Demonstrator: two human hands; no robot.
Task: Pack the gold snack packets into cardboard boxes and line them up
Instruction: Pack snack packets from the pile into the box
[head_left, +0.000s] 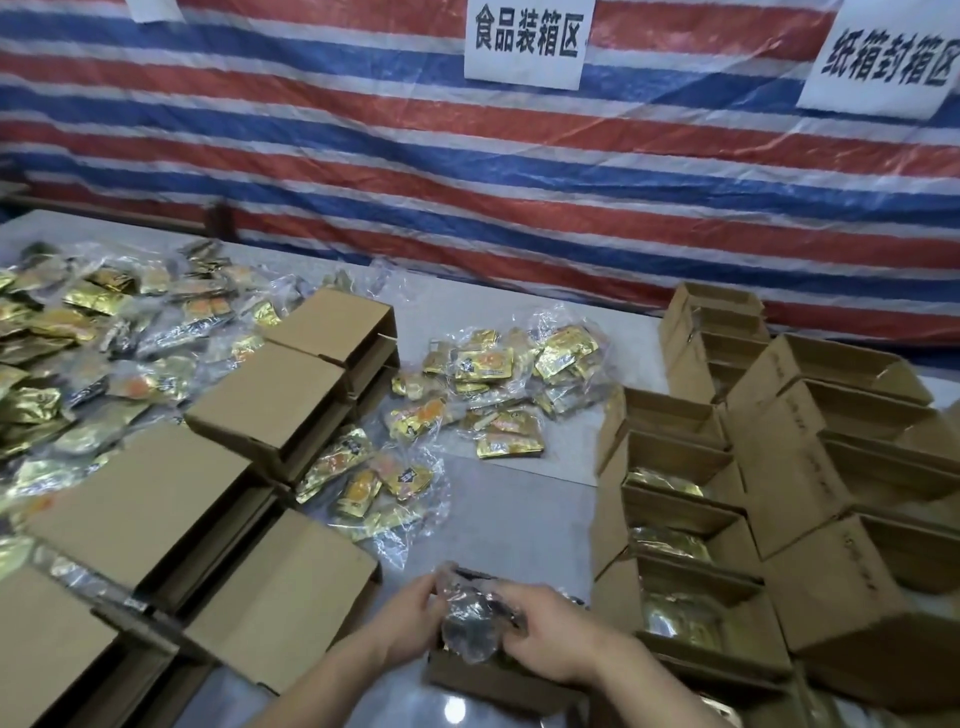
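Both my hands meet low in the middle over a small open cardboard box (483, 680). My left hand (415, 618) and my right hand (545, 636) grip a clear plastic bag of packets (475, 623) and hold it at the box's mouth; its contents look dark and blurred. Loose gold snack packets (498, 384) in clear bags lie on the table beyond, with a bigger heap (78, 338) at the far left. At the right stand rows of open cardboard boxes (691, 525), some showing gold packets inside.
Folded flat cardboard boxes (270, 395) lie stacked in a diagonal line at the left, from near me to the table's middle. A striped red, white and blue tarp (467, 171) with paper signs hangs behind the grey table (545, 519).
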